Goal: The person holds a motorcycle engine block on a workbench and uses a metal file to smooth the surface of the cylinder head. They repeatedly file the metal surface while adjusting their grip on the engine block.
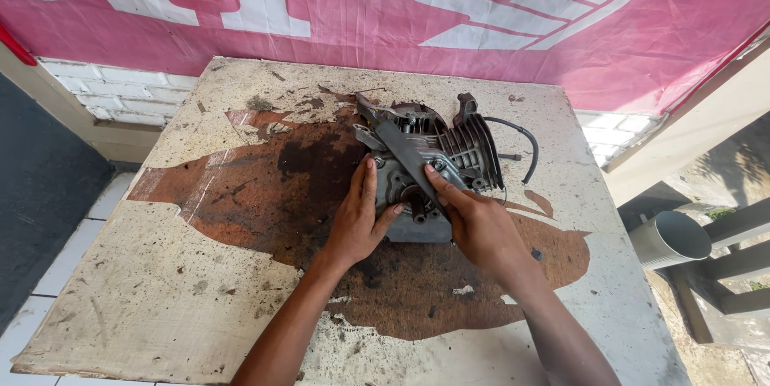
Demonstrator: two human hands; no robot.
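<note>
Engine block (425, 169): set at the middle of the worn table (160, 298), cooling fins turned right.
Left hand (357, 221): laid flat, fingers spread, against the casing's left side.
Right hand (473, 221): fingertips pressed on the dark strap (405, 157) across the casing.
Handling: best steadied by the left while the right works.
Banner (497, 9): pink with white shapes, hung behind.

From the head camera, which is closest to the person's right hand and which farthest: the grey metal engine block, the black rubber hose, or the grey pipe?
1. Grey metal engine block: under the right hand, touching.
2. Black rubber hose: behind it, right of the block.
3. Grey pipe: off the table's right edge.
</note>
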